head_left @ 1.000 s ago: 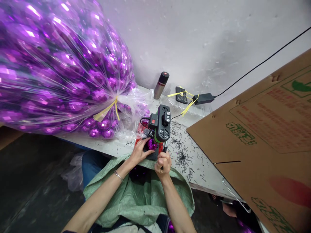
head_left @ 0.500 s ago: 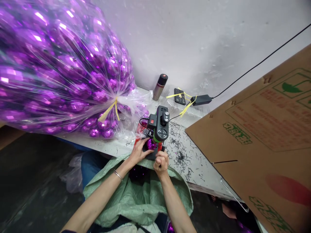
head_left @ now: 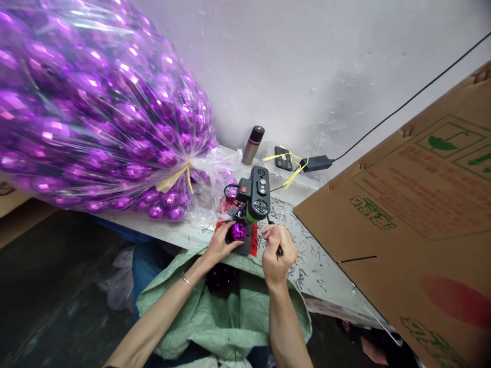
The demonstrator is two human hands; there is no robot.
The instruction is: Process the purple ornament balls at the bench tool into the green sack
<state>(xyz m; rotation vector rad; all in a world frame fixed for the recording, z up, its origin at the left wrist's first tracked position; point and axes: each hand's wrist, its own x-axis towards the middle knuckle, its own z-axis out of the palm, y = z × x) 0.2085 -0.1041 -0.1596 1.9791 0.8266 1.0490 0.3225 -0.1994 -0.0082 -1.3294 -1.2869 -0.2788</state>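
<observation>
A small black bench machine [head_left: 258, 197] with a green ring stands on the white table over a red and black base. Under its head, my left hand [head_left: 220, 245] grips a shiny purple faceted ball [head_left: 239, 231] between thumb and fingers. My right hand [head_left: 279, 250] is wrapped round the black handle of a lever [head_left: 280, 251] at the machine's right side. Below both hands, an open green woven sack [head_left: 226, 327] holds dark purple balls.
A big clear bag of purple balls [head_left: 95, 117] fills the left. Behind the machine are a dark bottle [head_left: 253, 145], a black phone-like object [head_left: 283, 158] and a power adapter [head_left: 316, 163]. Black scraps [head_left: 307, 245] litter the table; a cardboard box [head_left: 414, 204] stands right.
My right hand has moved right with the lever handle, away from the machine. My left hand stays at the ball, which shows more fully. The view has shifted slightly.
</observation>
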